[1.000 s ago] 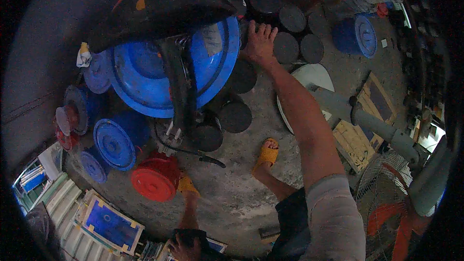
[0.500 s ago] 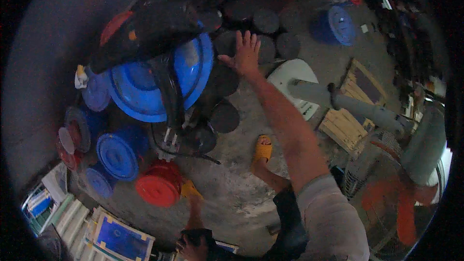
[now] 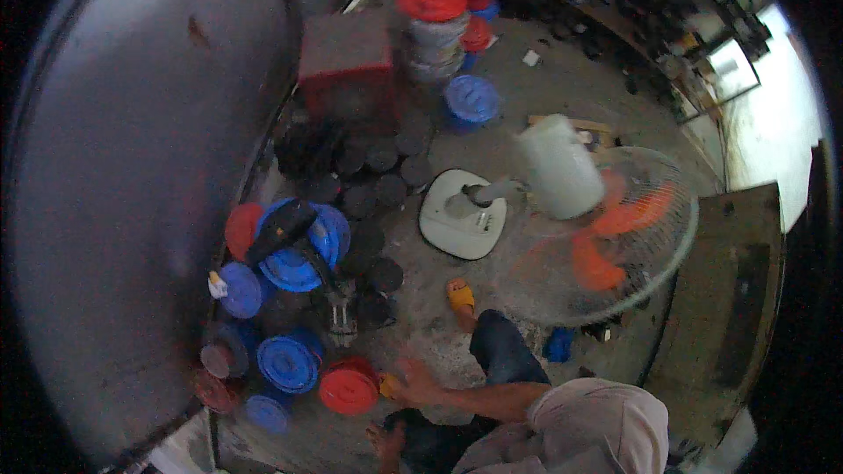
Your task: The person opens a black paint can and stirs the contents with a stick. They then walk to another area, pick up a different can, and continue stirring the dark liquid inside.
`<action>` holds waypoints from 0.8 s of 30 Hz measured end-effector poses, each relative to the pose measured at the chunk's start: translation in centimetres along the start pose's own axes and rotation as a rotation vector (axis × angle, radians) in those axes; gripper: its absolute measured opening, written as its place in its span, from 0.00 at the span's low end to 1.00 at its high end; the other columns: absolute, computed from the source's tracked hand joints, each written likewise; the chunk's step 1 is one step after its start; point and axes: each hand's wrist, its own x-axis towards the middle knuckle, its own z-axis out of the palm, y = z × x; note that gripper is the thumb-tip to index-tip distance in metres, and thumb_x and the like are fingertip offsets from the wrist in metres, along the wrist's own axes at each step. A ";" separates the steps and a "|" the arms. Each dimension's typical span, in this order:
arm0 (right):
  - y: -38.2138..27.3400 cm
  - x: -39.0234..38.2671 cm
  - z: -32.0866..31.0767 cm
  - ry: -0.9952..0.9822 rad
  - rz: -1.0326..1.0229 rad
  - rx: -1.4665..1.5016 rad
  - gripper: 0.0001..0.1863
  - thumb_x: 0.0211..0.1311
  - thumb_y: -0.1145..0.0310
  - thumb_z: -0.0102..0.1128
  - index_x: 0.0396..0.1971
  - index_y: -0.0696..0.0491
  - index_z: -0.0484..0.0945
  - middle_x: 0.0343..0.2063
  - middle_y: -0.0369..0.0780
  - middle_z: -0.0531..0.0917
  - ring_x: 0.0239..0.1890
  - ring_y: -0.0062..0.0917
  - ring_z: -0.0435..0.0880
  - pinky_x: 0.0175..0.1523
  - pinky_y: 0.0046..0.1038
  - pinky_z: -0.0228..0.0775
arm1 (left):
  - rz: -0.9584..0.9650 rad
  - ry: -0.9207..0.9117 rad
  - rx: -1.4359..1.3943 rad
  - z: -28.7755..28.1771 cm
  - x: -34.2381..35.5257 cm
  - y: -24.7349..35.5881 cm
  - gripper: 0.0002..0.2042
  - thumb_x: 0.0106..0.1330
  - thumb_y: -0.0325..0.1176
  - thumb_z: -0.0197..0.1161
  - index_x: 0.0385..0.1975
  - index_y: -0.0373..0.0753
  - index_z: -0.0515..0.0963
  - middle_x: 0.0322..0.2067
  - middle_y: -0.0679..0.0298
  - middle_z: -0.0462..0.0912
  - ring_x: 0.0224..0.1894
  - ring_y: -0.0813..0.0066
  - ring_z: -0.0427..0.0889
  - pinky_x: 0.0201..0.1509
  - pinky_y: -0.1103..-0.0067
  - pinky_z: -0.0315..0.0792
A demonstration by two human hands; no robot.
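Observation:
My right hand (image 3: 416,381) is low in front of my body, blurred by motion. Its fingers look apart, and nothing shows in them. Just to its left stands a red-lidded bucket (image 3: 349,386); I cannot tell whether they touch. A yellow slipper (image 3: 387,385) on my left foot shows between them. Beside my left knee is my left hand (image 3: 386,444), its fingers loosely apart and holding nothing visible. My other yellow slipper (image 3: 459,293) is on the floor farther ahead. A blue-lidded bucket (image 3: 289,364) stands left of the red one.
At my right stands a floor fan (image 3: 606,241) with orange blades and a pale base (image 3: 463,215). Dark round containers (image 3: 382,155) cluster ahead. A black tool-like object (image 3: 283,233) lies across a large blue lid (image 3: 303,270). Farther off are a red box (image 3: 347,66) and stacked buckets (image 3: 435,31).
My right hand has drawn back from above the dark round containers to beside the red-lidded bucket. My left hand stays by the knee. The view has shifted, showing more of the room and the fan.

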 end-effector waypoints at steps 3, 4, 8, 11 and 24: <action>-1.2 -6.0 -4.7 -0.305 -0.049 -0.137 0.38 0.66 0.47 0.57 0.70 0.52 0.61 0.67 0.49 0.66 0.68 0.45 0.66 0.72 0.45 0.55 | 0.223 0.079 -0.177 -3.9 0.7 0.6 0.46 0.57 0.61 0.68 0.68 0.33 0.64 0.60 0.40 0.71 0.59 0.44 0.74 0.62 0.53 0.68; -1.0 -7.7 -6.0 -0.220 -0.159 -0.264 0.37 0.66 0.47 0.57 0.70 0.51 0.62 0.66 0.47 0.67 0.68 0.45 0.67 0.71 0.46 0.56 | 0.290 0.078 -0.190 -5.3 0.9 1.0 0.43 0.58 0.59 0.68 0.66 0.33 0.67 0.57 0.41 0.74 0.56 0.44 0.76 0.60 0.54 0.69; 2.4 -11.3 -10.9 -0.132 -0.194 -0.502 0.30 0.66 0.50 0.56 0.64 0.48 0.69 0.60 0.45 0.73 0.63 0.41 0.72 0.65 0.44 0.66 | 0.487 0.083 0.091 -10.2 0.9 0.7 0.36 0.60 0.55 0.67 0.60 0.32 0.73 0.49 0.42 0.80 0.50 0.44 0.80 0.56 0.55 0.72; 6.0 -16.1 -13.6 -0.022 0.101 -0.551 0.24 0.64 0.52 0.58 0.54 0.52 0.75 0.48 0.46 0.82 0.55 0.44 0.79 0.58 0.46 0.71 | 0.505 -0.032 0.175 -12.6 0.6 -1.3 0.33 0.61 0.54 0.66 0.58 0.32 0.74 0.48 0.42 0.80 0.49 0.45 0.80 0.55 0.55 0.72; 10.5 -54.4 4.8 0.342 1.170 0.144 0.31 0.55 0.45 0.65 0.48 0.58 0.82 0.48 0.52 0.84 0.53 0.47 0.82 0.59 0.43 0.74 | 0.765 -0.161 0.598 -22.7 7.9 -8.2 0.25 0.64 0.49 0.62 0.50 0.33 0.79 0.41 0.40 0.82 0.45 0.46 0.82 0.50 0.55 0.74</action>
